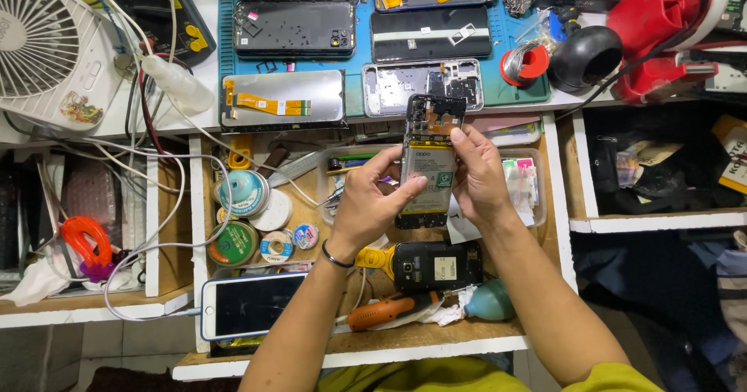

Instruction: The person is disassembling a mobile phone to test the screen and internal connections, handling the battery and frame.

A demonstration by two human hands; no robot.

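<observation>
- Together we hold an opened phone upright between both hands, above the open drawer.
- Its long axis runs away from us, camera end farthest.
- Our left hand clasps the left edge, thumb on the battery.
- Our right hand grips the right edge, equally near.
- Both wrists angle inward.

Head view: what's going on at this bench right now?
A person holds an opened phone, back cover off and battery showing, upright in both hands above an open drawer of tools. The left hand grips its left edge, the right hand its right edge with the thumb near the top. More dismantled phones and a screen panel lie on the blue mat behind.
</observation>
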